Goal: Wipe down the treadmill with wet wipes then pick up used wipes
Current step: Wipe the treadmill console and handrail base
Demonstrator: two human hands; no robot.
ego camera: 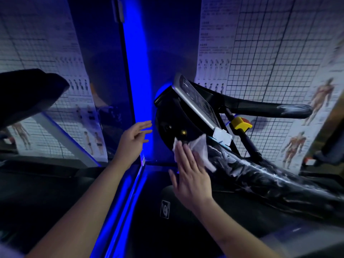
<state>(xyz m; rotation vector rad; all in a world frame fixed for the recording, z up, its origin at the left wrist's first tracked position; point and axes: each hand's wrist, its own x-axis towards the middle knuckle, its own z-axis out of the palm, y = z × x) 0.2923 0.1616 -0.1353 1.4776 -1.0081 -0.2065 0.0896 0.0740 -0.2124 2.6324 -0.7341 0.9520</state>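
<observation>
My tally
I count one left hand (133, 140), one right hand (189, 175), one wet wipe (200, 149), one wipe packet (223, 137), one yellow safety key (241, 123).

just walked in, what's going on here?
A person is wiping down a treadmill. The right hand presses a white wet wipe with flat fingers against the black housing under the console screen, just above the plastic-wrapped handrail. The left hand hovers open beside the housing and holds nothing. A wipe packet sits at the lower edge of the screen. This is the wiping stage; no discarded wipes are in view.
</observation>
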